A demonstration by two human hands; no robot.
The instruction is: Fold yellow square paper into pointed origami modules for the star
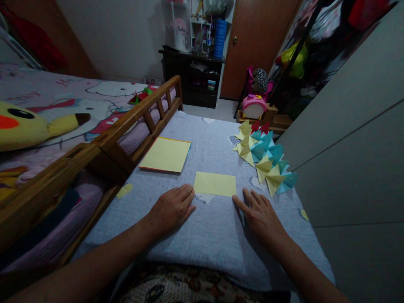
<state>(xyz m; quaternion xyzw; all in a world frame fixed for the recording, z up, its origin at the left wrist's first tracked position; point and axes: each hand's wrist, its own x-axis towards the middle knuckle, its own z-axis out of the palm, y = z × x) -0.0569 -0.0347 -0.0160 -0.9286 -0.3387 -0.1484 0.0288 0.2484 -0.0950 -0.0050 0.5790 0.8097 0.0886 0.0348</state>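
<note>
A pale yellow sheet of paper (215, 184), a wide rectangle that looks folded in half, lies flat on the blue cloth (202, 235) in front of me. At its lower left corner rest the fingertips of my left hand (173, 207), the fingers laid flat and close together. My right hand (259, 212) has its fingers spread, with the index fingertip on the lower right corner. Neither hand grips anything. Further back on the left is a stack of square paper (166, 155), yellow on top with orange and blue edges showing.
Folded paper pieces in yellow, blue and red (263, 153) stand along the right side. A wooden bed rail (151, 122) runs along the left, with a yellow plush toy (25, 126) beyond it. A pale cabinet (353, 168) borders the right. Behind is a dark shelf unit (189, 78).
</note>
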